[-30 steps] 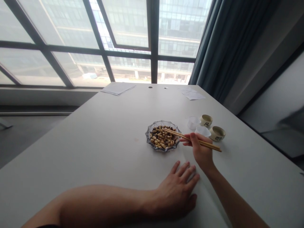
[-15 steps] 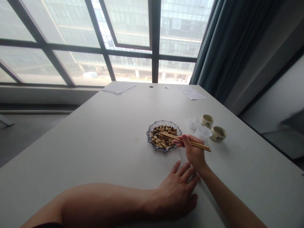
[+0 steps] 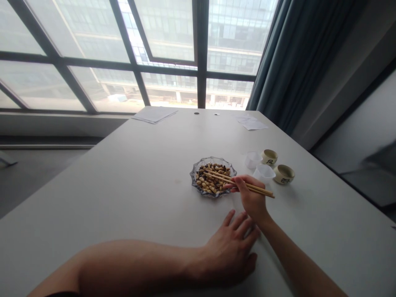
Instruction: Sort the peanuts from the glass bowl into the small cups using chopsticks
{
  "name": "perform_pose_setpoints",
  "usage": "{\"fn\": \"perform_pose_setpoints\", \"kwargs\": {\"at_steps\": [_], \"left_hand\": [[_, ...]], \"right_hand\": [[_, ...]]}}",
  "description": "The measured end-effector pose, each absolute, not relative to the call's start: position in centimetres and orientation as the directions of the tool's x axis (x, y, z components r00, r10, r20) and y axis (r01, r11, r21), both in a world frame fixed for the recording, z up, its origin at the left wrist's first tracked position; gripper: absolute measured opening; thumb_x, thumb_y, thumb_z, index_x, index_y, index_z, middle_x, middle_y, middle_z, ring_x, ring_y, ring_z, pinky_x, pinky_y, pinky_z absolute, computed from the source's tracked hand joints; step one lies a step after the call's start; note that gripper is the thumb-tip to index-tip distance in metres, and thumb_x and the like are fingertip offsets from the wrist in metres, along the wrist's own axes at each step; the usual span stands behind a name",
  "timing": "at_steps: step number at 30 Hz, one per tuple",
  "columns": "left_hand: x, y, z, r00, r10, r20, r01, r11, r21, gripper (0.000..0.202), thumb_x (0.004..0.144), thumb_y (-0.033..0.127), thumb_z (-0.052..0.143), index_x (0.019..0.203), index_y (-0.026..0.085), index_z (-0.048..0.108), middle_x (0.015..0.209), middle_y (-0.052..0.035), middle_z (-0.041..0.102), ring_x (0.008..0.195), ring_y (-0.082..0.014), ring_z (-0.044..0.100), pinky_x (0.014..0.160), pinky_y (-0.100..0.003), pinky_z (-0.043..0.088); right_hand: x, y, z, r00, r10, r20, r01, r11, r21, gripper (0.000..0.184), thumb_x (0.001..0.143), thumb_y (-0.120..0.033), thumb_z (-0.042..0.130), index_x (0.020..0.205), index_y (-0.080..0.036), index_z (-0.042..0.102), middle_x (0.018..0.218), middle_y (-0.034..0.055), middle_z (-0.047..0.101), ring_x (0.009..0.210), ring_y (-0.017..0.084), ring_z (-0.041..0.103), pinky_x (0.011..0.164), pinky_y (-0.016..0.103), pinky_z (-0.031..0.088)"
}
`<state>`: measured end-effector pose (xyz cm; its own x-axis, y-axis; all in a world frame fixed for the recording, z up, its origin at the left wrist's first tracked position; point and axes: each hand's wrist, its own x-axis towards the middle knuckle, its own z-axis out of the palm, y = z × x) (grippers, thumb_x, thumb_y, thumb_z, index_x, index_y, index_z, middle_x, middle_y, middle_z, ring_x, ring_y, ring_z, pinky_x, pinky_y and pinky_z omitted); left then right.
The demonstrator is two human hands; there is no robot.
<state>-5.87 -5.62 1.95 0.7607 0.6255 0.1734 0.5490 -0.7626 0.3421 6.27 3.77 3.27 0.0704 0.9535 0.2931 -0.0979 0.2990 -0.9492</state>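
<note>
A pair of wooden chopsticks (image 3: pixel 258 189) is held in my right hand (image 3: pixel 251 197), their tips reaching over the nuts at the bowl's left part. Whether the tips grip a piece is too small to tell. The scalloped clear glass bowl (image 3: pixel 195 187) holds a mix of peanuts in shells (image 3: pixel 213 185) and darker pieces. My right fingers are by the bowl's right rim. Palm down on the white table (image 3: pixel 148 181), my left hand (image 3: pixel 230 247) lies with fingers spread, just below the right wrist, holding nothing.
Right of the bowl stand two translucent plastic cups (image 3: pixel 264 173) and two beige ceramic cups (image 3: pixel 284 175) with dark characters. Papers (image 3: pixel 154 114) lie at the far left of the table, and a thin sheet (image 3: pixel 252 122) at the far right. A dark curtain (image 3: pixel 278 66) hangs beside the window.
The chopstick tips have shifted slightly left over the nuts. My left hand stays flat in the same place.
</note>
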Motion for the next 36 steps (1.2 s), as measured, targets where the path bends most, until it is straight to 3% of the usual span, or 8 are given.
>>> {"fn": "perform_pose_setpoints", "kwargs": {"at_steps": [9, 22, 29, 36], "left_hand": [[-5.8, -5.5, 2.0, 0.76, 0.622, 0.186, 0.559, -0.773, 0.301, 0.047, 0.103, 0.043, 0.062, 0.142, 0.017, 0.053, 0.146, -0.0129, 0.054, 0.142, -0.0315, 0.041, 0.126, -0.05, 0.018], [-5.8, -5.6, 1.3, 0.756, 0.622, 0.203, 0.557, -0.775, 0.299, 0.045, 0.104, 0.044, 0.061, 0.139, 0.015, 0.058, 0.145, -0.0145, 0.055, 0.141, -0.034, 0.042, 0.125, -0.052, 0.019], [-5.8, -5.6, 1.2, 0.757, 0.618, 0.212, 0.551, -0.778, 0.301, 0.044, 0.104, 0.044, 0.06, 0.138, 0.015, 0.059, 0.144, -0.0148, 0.055, 0.14, -0.0335, 0.043, 0.126, -0.051, 0.018], [-5.8, -5.6, 1.9, 0.76, 0.626, 0.175, 0.56, -0.768, 0.312, 0.046, 0.105, 0.043, 0.06, 0.142, 0.016, 0.056, 0.147, -0.014, 0.055, 0.144, -0.0322, 0.041, 0.126, -0.052, 0.015]], "right_hand": [[5.9, 3.6, 2.5, -0.049, 0.95, 0.307, -0.069, 0.304, -0.95, 0.025, 0.095, -0.045, 0.072, 0.093, -0.02, 0.078, 0.088, 0.0067, 0.081, 0.085, 0.026, 0.081, 0.07, 0.034, 0.067], [5.3, 3.4, 2.1, -0.094, 0.918, 0.384, -0.014, 0.385, -0.923, 0.024, 0.096, -0.041, 0.071, 0.087, -0.021, 0.079, 0.09, 0.0057, 0.078, 0.083, 0.023, 0.076, 0.071, 0.033, 0.064], [5.1, 3.0, 2.7, -0.062, 0.924, 0.376, 0.001, 0.377, -0.926, 0.024, 0.098, -0.04, 0.07, 0.088, -0.02, 0.08, 0.088, 0.0056, 0.08, 0.08, 0.022, 0.077, 0.075, 0.033, 0.063], [5.4, 3.1, 3.0, 0.053, 0.94, 0.337, -0.089, 0.341, -0.936, 0.027, 0.095, -0.045, 0.073, 0.09, -0.018, 0.079, 0.086, 0.0074, 0.082, 0.077, 0.024, 0.08, 0.074, 0.035, 0.066]]}}
